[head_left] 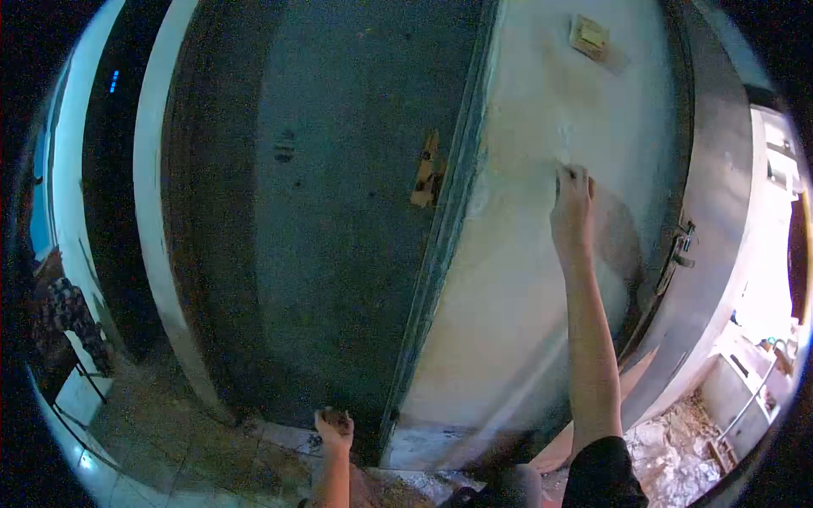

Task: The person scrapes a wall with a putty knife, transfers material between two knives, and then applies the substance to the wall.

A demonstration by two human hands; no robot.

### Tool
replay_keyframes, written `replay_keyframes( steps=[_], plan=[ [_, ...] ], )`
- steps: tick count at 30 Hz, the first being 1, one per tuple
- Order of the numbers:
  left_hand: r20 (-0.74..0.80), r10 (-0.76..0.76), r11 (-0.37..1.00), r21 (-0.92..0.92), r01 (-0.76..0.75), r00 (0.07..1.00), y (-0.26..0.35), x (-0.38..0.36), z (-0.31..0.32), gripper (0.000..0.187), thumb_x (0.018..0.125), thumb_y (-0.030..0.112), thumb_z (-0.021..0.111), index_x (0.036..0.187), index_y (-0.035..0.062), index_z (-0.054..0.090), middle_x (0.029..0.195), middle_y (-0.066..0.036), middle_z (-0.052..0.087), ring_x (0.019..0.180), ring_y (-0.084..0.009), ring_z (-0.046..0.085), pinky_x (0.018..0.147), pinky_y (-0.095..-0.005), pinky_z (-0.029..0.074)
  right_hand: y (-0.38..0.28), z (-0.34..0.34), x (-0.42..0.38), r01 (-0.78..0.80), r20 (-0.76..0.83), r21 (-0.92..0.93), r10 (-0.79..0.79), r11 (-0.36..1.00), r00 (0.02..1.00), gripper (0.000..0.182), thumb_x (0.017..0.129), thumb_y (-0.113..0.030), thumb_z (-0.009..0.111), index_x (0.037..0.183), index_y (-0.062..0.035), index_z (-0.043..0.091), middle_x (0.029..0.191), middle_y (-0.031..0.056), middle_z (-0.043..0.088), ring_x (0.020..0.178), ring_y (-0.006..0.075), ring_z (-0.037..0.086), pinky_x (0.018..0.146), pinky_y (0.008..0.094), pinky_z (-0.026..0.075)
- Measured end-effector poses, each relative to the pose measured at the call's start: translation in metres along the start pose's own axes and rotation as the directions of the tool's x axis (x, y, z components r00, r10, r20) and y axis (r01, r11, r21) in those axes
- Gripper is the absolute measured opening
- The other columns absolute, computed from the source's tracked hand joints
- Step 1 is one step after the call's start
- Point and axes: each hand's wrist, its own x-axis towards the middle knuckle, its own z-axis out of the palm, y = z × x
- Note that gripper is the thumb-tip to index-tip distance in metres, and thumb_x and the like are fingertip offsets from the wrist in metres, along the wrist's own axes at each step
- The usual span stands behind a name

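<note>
White wall [508, 279] is standing in front of both hands, and through the head camera I am viewing it with its long side running up and down. The right hand [573, 190] is the nearer one: it is sitting high, in front of the middle of the wall, below the light switch [590, 38] mounted near the wall's top. I am seeing its fingers bunched together, but whether they are pinching something or only pressing the surface, I cannot tell. The left hand [335, 429] is hanging low, left of the wall's foot, in front of the dark door [339, 220]; it is curling around a dark patch that could be an object or just shade. From that hand, the wall is lying up and to the right. A frame strip [454, 195] is edging the wall's left side, and a metal latch [684, 245] is sitting at its right. I am making out no container near either hand.
</note>
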Motion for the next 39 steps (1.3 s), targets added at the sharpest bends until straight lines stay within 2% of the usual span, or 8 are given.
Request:
replay_keyframes(
  steps=[3, 6, 12, 16, 19, 25, 34, 39],
  plan=[
    [-0.131, 0.067, 0.994, -0.083, -0.078, 0.989, 0.004, -0.027, 0.033, 0.041, 0.092, 0.043, 0.038, 0.078, 0.0064, 0.052, 0.069, -0.009, 0.052, 0.060, -0.0207, 0.049, 0.052, -0.0322, 0.040, 0.009, 0.007, -0.035, 0.067, -0.015, -0.007, -0.067, 0.998, 0.998, 0.034, 0.081, 0.007, 0.045, 0.112, -0.0042, 0.053, 0.111, 0.0107, 0.048, 0.104, 0.0304, 0.045, 0.088, 0.0380, 0.044],
    [-0.112, -0.001, 0.999, -0.039, -0.003, 0.994, 0.005, -0.025, 0.031, 0.041, 0.092, 0.044, 0.039, 0.079, 0.0068, 0.050, 0.072, -0.008, 0.050, 0.060, -0.0204, 0.048, 0.052, -0.0321, 0.040, 0.004, 0.011, -0.044, 0.067, -0.006, -0.148, -0.069, 0.987, 0.998, 0.034, 0.081, 0.006, 0.045, 0.113, -0.0052, 0.053, 0.111, 0.0087, 0.048, 0.104, 0.0292, 0.046, 0.087, 0.0378, 0.044],
    [0.048, -0.028, 0.998, -0.053, 0.031, 0.998, 0.012, -0.017, 0.006, 0.042, 0.091, 0.046, 0.039, 0.080, 0.0071, 0.046, 0.072, -0.009, 0.047, 0.056, -0.0205, 0.044, 0.047, -0.0302, 0.039, -0.005, -0.003, -0.022, 0.020, 0.012, 0.037, -0.020, 0.999, 1.000, 0.025, 0.084, -0.003, 0.045, 0.107, -0.0012, 0.054, 0.109, 0.0134, 0.051, 0.102, 0.0330, 0.048, 0.088, 0.0389, 0.043],
    [-0.120, 0.077, 0.996, -0.028, -0.081, 0.990, 0.013, -0.037, 0.029, 0.044, 0.092, 0.048, 0.034, 0.081, 0.0071, 0.047, 0.067, -0.011, 0.050, 0.052, -0.0204, 0.043, 0.041, -0.0295, 0.037, 0.001, 0.000, -0.021, 0.068, 0.010, 0.012, -0.068, 0.998, 0.998, 0.032, 0.080, 0.003, 0.047, 0.111, -0.0042, 0.054, 0.108, 0.0103, 0.050, 0.103, 0.0296, 0.047, 0.088, 0.0365, 0.043],
    [0.186, -0.019, 1.000, -0.001, 0.019, 0.982, 0.012, -0.015, 0.000, 0.045, 0.091, 0.049, 0.036, 0.085, 0.0073, 0.050, 0.073, -0.011, 0.053, 0.053, -0.0208, 0.045, 0.041, -0.0292, 0.037, 0.008, -0.009, -0.018, 0.063, 0.038, -0.010, -0.062, 0.998, 0.997, 0.027, 0.081, 0.000, 0.047, 0.108, -0.0015, 0.053, 0.109, 0.0119, 0.050, 0.103, 0.0315, 0.048, 0.086, 0.0366, 0.045],
    [-0.092, 0.108, 0.990, -0.084, -0.115, 0.990, 0.004, -0.036, 0.023, 0.044, 0.089, 0.050, 0.039, 0.086, 0.0079, 0.050, 0.072, -0.009, 0.051, 0.061, -0.0205, 0.049, 0.047, -0.0295, 0.039, 0.020, 0.000, -0.032, 0.112, 0.007, 0.001, -0.112, 0.994, 0.994, 0.042, 0.073, 0.011, 0.046, 0.112, -0.0037, 0.054, 0.111, 0.0105, 0.050, 0.104, 0.0299, 0.047, 0.090, 0.0363, 0.043],
    [-0.086, 0.085, 0.996, 0.024, -0.083, 0.993, 0.009, -0.023, 0.018, 0.042, 0.089, 0.050, 0.037, 0.084, 0.0109, 0.052, 0.071, -0.011, 0.051, 0.055, -0.0199, 0.043, 0.047, -0.0297, 0.038, 0.040, 0.001, 0.004, 0.043, 0.082, -0.120, -0.033, 0.992, 0.996, 0.037, 0.072, 0.009, 0.047, 0.107, -0.0016, 0.054, 0.114, 0.0132, 0.048, 0.105, 0.0316, 0.046, 0.092, 0.0376, 0.042],
    [0.000, 0.035, 0.999, 0.022, -0.035, 0.999, -0.008, -0.010, 0.023, 0.041, 0.089, 0.048, 0.038, 0.082, 0.0114, 0.052, 0.069, -0.011, 0.052, 0.054, -0.0207, 0.045, 0.046, -0.0300, 0.038, 0.053, 0.015, -0.006, 0.052, -0.044, 0.095, -0.048, 0.994, 0.998, 0.030, 0.076, 0.006, 0.047, 0.104, -0.0021, 0.055, 0.115, 0.0142, 0.048, 0.106, 0.0316, 0.046, 0.088, 0.0376, 0.044]
  ],
)
